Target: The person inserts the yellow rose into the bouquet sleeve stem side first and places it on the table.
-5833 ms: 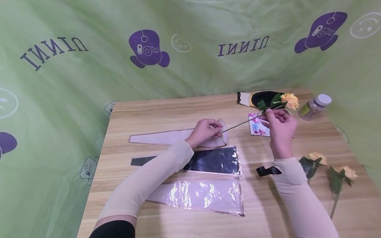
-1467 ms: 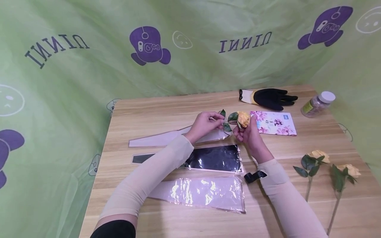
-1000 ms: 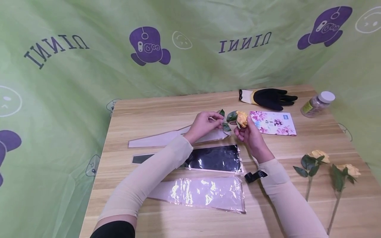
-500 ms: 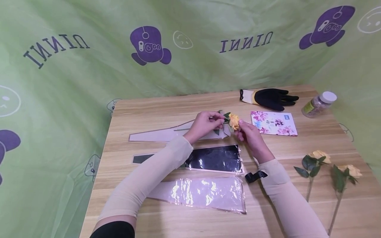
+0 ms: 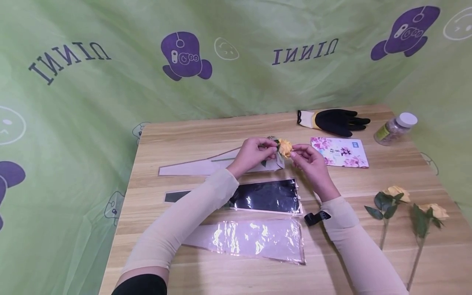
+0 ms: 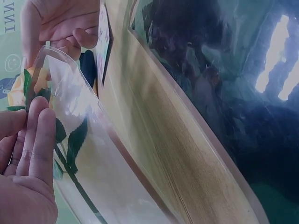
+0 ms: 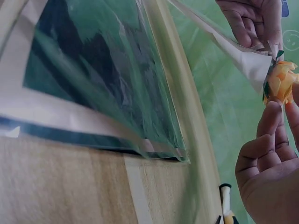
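Observation:
A yellow artificial rose (image 5: 285,148) lies with its stem and leaves (image 6: 77,144) inside a tapered white flower sleeve (image 5: 191,167). Its bloom sits at the sleeve's wide mouth. My left hand (image 5: 254,153) pinches the mouth's edge between thumb and fingers, beside the bloom. From the right, my right hand (image 5: 313,166) pinches the bloom with thumb and fingertips. In the right wrist view the petals (image 7: 281,81) stand out past the sleeve's edge. Part of the stem is hidden behind my left hand in the head view.
Nearer me lie a dark sleeve (image 5: 265,198) and another pale sleeve (image 5: 258,241). Two more yellow roses, one upper (image 5: 387,200) and one lower (image 5: 420,223), lie on the right. A floral card (image 5: 341,153), a black glove (image 5: 335,122) and a lidded jar (image 5: 394,130) are at the back right.
The rose has gone leftward into the sleeve, its leaves now inside and its bloom at the mouth. My right hand followed it left; my left hand stayed at the mouth.

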Tool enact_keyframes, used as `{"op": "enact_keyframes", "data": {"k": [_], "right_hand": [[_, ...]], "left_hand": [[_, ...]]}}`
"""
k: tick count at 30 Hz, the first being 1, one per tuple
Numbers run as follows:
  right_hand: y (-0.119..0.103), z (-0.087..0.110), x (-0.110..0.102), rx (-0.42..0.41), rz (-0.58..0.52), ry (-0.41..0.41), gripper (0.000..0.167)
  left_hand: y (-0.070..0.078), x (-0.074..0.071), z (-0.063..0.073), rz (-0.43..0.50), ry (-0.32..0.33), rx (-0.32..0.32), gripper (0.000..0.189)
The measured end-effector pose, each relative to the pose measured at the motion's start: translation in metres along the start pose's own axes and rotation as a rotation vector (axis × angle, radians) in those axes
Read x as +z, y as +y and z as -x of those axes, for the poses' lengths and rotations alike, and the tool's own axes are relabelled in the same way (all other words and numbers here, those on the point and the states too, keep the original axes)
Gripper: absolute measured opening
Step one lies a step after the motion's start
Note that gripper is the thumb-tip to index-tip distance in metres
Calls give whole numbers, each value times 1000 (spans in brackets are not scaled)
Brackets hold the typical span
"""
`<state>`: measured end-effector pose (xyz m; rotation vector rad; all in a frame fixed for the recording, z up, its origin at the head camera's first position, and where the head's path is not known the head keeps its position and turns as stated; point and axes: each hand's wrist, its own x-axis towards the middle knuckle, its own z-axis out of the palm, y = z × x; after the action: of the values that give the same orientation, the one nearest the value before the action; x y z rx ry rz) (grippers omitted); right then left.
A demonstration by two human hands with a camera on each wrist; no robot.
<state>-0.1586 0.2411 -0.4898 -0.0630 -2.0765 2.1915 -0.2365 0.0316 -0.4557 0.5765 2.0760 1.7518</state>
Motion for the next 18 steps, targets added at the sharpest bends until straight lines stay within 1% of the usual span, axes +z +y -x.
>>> {"op": "enact_keyframes", "data": {"k": [5,9,15,18], "right_hand": [[1,-2,0,-29,110,-17,31],[4,-5,0,-70,207,-33,31],[2,-6,7,-115,407,-14,29],[1,-6,10,-122,464,-8,27]], "left_hand": [[3,1,0,28,19,-13,16],[5,2,0,35,27,-21,16],[7,2,1,-38,42,-17,14],[10,1,2,-83,44,-7,14]]}}
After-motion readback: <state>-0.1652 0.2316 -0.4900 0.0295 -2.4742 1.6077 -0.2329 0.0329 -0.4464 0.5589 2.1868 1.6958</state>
